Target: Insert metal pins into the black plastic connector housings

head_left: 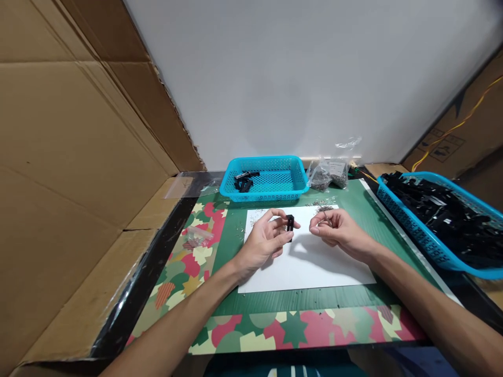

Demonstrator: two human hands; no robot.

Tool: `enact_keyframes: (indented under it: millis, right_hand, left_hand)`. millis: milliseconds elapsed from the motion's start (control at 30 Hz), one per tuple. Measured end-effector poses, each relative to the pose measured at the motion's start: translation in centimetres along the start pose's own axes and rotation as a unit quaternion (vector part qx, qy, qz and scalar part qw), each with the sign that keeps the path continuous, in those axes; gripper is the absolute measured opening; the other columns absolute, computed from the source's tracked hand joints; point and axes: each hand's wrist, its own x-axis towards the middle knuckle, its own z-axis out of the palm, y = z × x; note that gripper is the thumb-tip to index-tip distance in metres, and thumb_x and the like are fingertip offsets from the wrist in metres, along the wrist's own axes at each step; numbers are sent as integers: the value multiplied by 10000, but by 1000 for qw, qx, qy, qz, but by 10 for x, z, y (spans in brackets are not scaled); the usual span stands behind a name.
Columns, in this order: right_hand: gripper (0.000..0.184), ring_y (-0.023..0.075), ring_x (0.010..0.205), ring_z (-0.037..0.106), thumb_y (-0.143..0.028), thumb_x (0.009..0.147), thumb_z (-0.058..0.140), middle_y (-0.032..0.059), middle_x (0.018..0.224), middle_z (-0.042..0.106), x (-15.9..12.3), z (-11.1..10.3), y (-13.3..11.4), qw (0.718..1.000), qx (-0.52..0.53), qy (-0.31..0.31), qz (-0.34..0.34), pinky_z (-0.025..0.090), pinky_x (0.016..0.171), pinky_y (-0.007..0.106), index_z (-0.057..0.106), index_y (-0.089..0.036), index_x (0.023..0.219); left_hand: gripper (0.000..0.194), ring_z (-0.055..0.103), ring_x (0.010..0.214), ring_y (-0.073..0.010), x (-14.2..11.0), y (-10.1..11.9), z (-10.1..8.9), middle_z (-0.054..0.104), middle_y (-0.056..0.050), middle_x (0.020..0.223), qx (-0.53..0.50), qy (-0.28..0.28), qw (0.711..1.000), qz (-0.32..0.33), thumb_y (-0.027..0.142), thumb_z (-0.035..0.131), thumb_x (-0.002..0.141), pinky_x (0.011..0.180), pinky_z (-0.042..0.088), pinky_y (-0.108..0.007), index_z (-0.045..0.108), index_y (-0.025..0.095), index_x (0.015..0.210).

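Note:
Between the thumb and fingers of my left hand [268, 236] stands a small black plastic part [290, 226], narrow and roughly upright. Just to its right, my right hand [334, 228] is closed in a pinch, thumb against forefinger; whatever it may hold is too small to make out. Both hands hover over a white sheet of paper [310, 272], a short gap apart. Tiny metal pieces [324, 208] lie in a pile at the sheet's far edge, behind my right hand. More small bits [256, 215] are scattered at its far left corner.
A blue basket [271, 197] at the back holds a few black parts [244, 184]. Right of it stand plastic bags [330, 175] of small metal pieces. Another blue basket [428, 246], heaped with black parts, is at the right. Cardboard [78, 183] walls the left side.

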Motion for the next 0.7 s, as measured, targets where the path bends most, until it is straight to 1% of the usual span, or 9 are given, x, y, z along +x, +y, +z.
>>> enact_keyframes:
  millis: [100, 167, 267, 400, 467, 533, 600, 700]
  right_hand:
    - [370, 42, 473, 207, -423, 694, 930, -104, 505, 355, -1, 2, -6, 999, 40, 21, 7, 138, 462, 240, 716, -135, 781]
    - [369, 38, 464, 208, -425, 689, 932, -104, 494, 349, -2, 3, -10, 998, 55, 25, 5, 138, 455, 237, 711, -136, 751]
    - [347, 37, 458, 216, -417, 702, 924, -104, 488, 348, -3, 4, -10, 998, 61, 17, 2, 154, 449, 233, 726, -137, 760]
    - [303, 46, 459, 241, -389, 727, 912, -116, 479, 301, -5, 2, -3, 1000, 27, 5, -7, 200, 451, 231, 762, -138, 805]
    - [278, 51, 457, 257, -376, 743, 903, -118, 477, 297, -6, 2, 0, 1000, 7, 1, -14, 229, 455, 232, 770, -143, 817]
    - [266, 54, 457, 273, -372, 760, 891, -115, 481, 318, -6, 2, 1, 1000, -18, 3, -18, 245, 463, 233, 774, -147, 838]
    - [272, 60, 461, 292, -386, 776, 878, -109, 487, 337, -7, 3, 2, 998, -52, 9, -17, 244, 471, 234, 773, -148, 856]
    - [305, 66, 468, 289, -438, 814, 842, -105, 494, 329, -8, 5, 1, 995, -96, 10, -10, 237, 476, 236, 767, -148, 872]
  left_hand:
    - [502, 360, 490, -13, -1, 2, 0, 736, -82, 1028, 43, -6, 999, -18, 433, 869, 811, 408, 239, -172, 609, 172, 1152]
    - [478, 343, 475, -16, 0, 3, -1, 742, -91, 955, 64, -5, 998, -22, 476, 828, 841, 402, 206, -190, 669, 129, 1128]
    - [465, 348, 485, -28, 0, 2, 0, 711, -64, 849, 74, -1, 997, -24, 504, 790, 868, 404, 175, -191, 693, 117, 1106]
    - [461, 322, 449, -29, -1, -1, 3, 586, 37, 720, 39, 5, 999, -38, 530, 738, 900, 403, 171, -171, 593, 193, 1180]
    - [442, 324, 424, -33, -2, -3, 5, 542, 68, 717, 27, -3, 999, -44, 543, 698, 922, 395, 187, -165, 516, 246, 1194]
    - [422, 322, 414, -39, -3, -6, 7, 516, 87, 726, 30, -14, 999, -36, 545, 670, 939, 395, 192, -160, 444, 291, 1189]
    - [378, 324, 438, -54, -5, -8, 7, 483, 94, 705, 62, -20, 998, -21, 533, 636, 965, 420, 202, -159, 416, 308, 1174]
    - [273, 344, 496, -84, -9, -7, 7, 448, 86, 659, 152, -8, 988, -1, 491, 571, 1014, 481, 249, -183, 439, 298, 1155]
